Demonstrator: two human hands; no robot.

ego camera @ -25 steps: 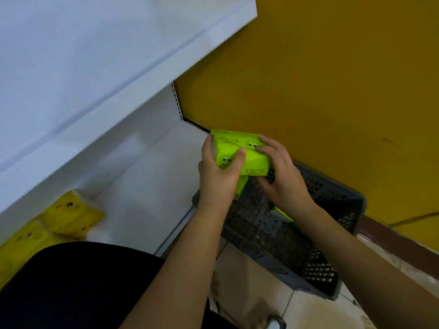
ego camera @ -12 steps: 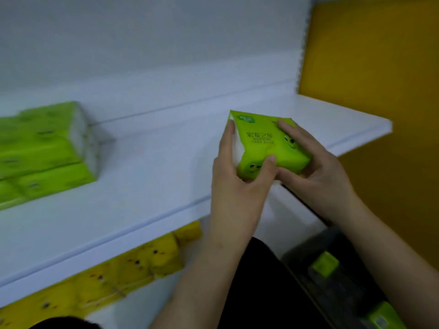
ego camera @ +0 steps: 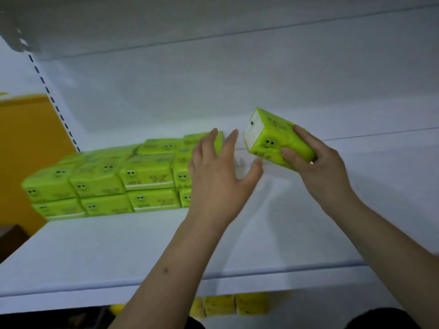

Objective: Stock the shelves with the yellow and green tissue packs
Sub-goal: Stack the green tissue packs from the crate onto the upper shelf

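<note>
On the white shelf (ego camera: 95,252), stacked green packs (ego camera: 123,179); yellow wall (ego camera: 26,138) left

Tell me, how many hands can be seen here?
2. The left hand is open in front of the stacked green plastic-wrapped tissue packs. The right hand grips a single green tissue pack above the white metal shelf.

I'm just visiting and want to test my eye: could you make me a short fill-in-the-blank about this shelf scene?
1. The raised green plastic-wrapped tissue pack is gripped by the ____ hand.
2. The left hand has its fingers spread and holds ____.
3. The stacked green tissue packs sit on the ____ flat shelf.
4. Below that shelf lie ____ tissue packs.

Missing words: right; nothing; white; yellow
</note>
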